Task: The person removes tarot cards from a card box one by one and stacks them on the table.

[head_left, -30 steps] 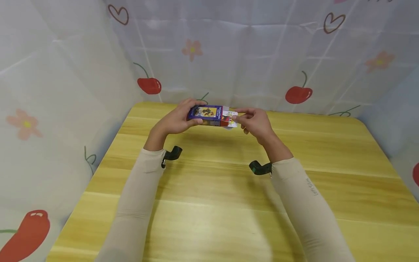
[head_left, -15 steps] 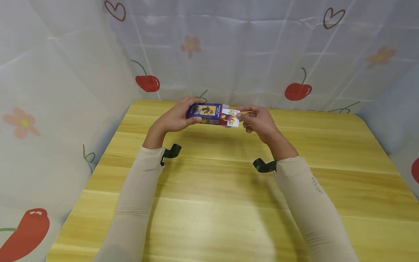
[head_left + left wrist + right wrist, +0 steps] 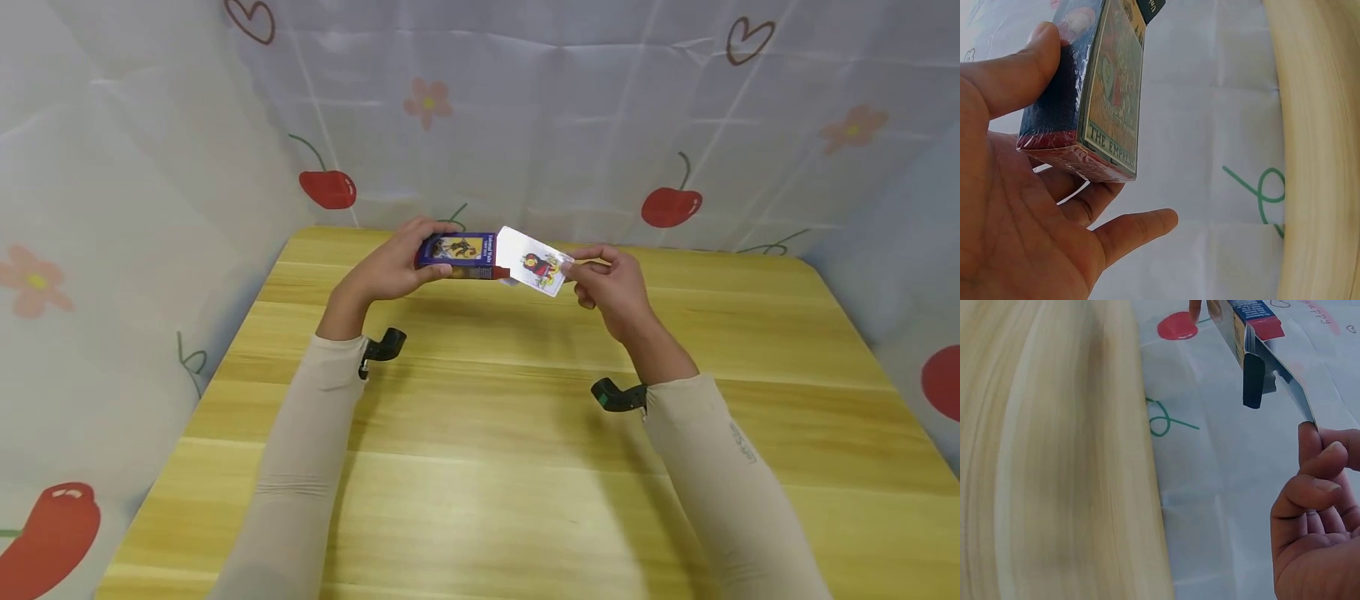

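Left hand (image 3: 390, 271) fingers wrapped round card box (image 3: 459, 253), right hand (image 3: 611, 283) fingertips pinching card (image 3: 534, 262) — half out of box, above table (image 3: 525, 467)

Wood-grain table (image 3: 525, 467), yellowish, rounded far corners. White sheet backdrop (image 3: 525, 125) on 3 sides w/ cherries, flowers, hearts; one red cherry (image 3: 671, 207) just beyond the fingers, chili print (image 3: 52, 537) near-left. Even, bright light.

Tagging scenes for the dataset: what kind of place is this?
Probably a makeshift recording booth, not a lived-in room: a bare wooden table walled on three sides by a cherry-print plastic sheet, with wrist-worn cameras on the person handling a card box.
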`<move>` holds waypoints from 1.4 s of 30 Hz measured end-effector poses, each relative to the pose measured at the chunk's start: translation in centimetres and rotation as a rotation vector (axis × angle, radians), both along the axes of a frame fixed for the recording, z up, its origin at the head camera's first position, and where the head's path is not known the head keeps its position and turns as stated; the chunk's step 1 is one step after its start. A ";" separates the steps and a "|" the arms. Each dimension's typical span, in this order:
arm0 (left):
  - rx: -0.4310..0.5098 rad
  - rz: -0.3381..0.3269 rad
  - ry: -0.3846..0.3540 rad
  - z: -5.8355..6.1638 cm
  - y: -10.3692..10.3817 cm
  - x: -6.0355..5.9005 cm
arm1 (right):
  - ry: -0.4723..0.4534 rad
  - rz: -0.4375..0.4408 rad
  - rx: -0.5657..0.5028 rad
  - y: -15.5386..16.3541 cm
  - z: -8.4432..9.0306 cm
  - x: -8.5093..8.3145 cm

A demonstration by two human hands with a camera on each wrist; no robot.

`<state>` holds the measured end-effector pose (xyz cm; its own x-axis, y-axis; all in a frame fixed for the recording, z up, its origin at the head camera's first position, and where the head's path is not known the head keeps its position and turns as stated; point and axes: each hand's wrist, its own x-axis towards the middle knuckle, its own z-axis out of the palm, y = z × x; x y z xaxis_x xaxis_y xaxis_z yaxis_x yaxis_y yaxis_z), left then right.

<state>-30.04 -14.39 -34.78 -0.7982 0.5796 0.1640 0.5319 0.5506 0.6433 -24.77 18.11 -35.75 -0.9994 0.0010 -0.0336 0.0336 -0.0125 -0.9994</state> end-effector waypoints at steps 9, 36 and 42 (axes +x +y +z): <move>-0.018 0.001 0.002 0.1 0.2 -0.1 | 0.035 -0.164 -0.103 0.8 -0.6 1.9; -0.040 0.004 0.009 0.3 -0.1 0.1 | -0.210 -0.584 0.099 7.7 -6.3 4.8; -0.052 0.005 0.010 0.3 0.2 0.0 | -0.258 -0.592 0.157 7.9 -6.8 5.1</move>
<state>-30.03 -14.15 -34.48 -0.7996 0.5836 0.1419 0.5356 0.5860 0.6080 -19.63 25.98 -42.60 -0.7884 0.5720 -0.2263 0.3043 0.0429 -0.9516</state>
